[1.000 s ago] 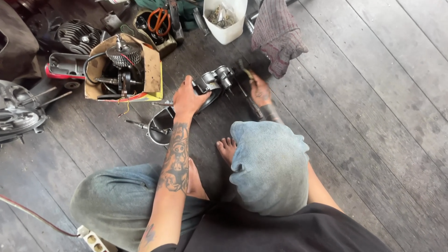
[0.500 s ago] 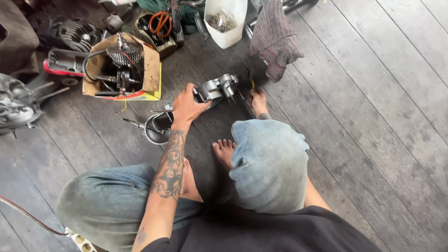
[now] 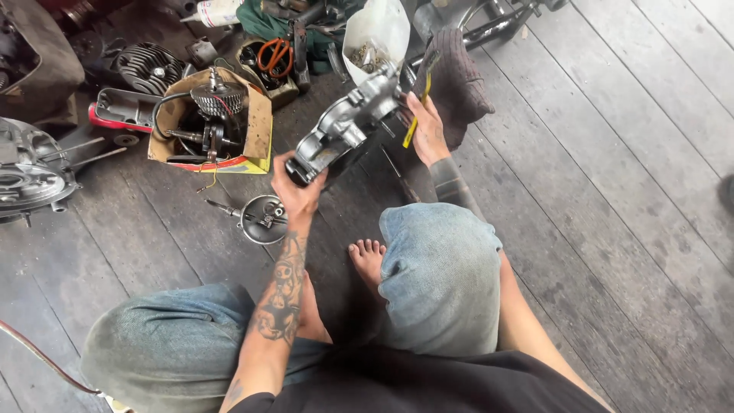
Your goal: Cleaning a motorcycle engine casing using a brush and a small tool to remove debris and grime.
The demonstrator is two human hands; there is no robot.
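Both hands (image 3: pixel 294 191) (image 3: pixel 426 126) grip engine casing (image 3: pixel 348 122) — apparently lifted.

Dull grey metal engine casing (image 3: pixel 348 126), weathered matt wooden floor (image 3: pixel 612 176)

To my right, bare wooden floorboards (image 3: pixel 612 191) give my hands open room. To my left, a cardboard box of parts (image 3: pixel 210 122), a small round metal dish (image 3: pixel 262 219) and a grey engine casing (image 3: pixel 30 172) crowd the floor. Ahead, a white bag (image 3: pixel 376 34) and a dark rag (image 3: pixel 459 84) block the way.
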